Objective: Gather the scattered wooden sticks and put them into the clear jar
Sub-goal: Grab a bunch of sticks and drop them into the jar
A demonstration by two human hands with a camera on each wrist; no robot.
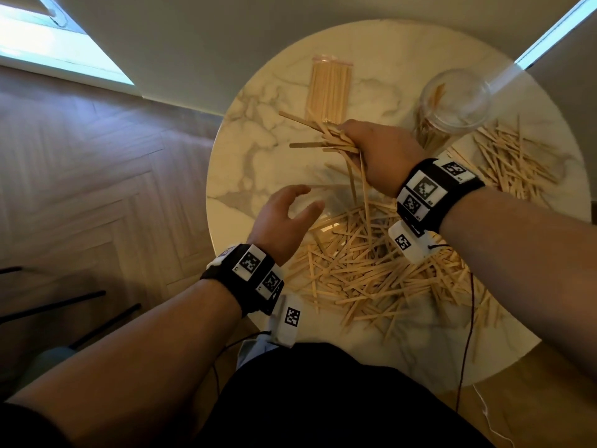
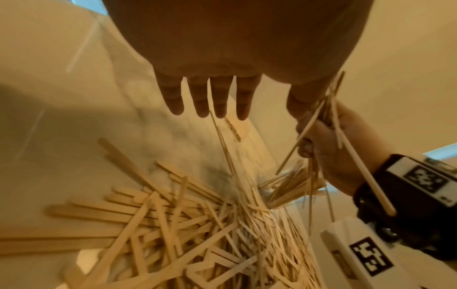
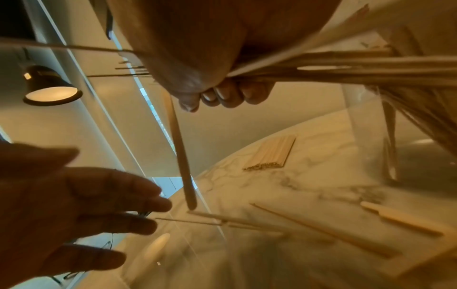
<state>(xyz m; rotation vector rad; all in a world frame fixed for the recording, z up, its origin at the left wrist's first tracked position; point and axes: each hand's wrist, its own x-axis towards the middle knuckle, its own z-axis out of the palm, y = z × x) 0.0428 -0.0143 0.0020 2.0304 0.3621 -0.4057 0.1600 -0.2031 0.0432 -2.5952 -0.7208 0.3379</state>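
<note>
My right hand grips a messy bunch of wooden sticks above the middle of the round marble table; in the right wrist view its curled fingers wrap the bunch of sticks, and a few hang down loose. My left hand hovers with straight, spread fingers over the big pile of scattered sticks, holding nothing. The clear jar stands at the back right with some sticks inside, just right of my right hand.
A plastic bag of neatly packed sticks lies at the back of the table. A second scatter of sticks lies at the right edge. Wooden floor lies to the left; a lamp shows in the right wrist view.
</note>
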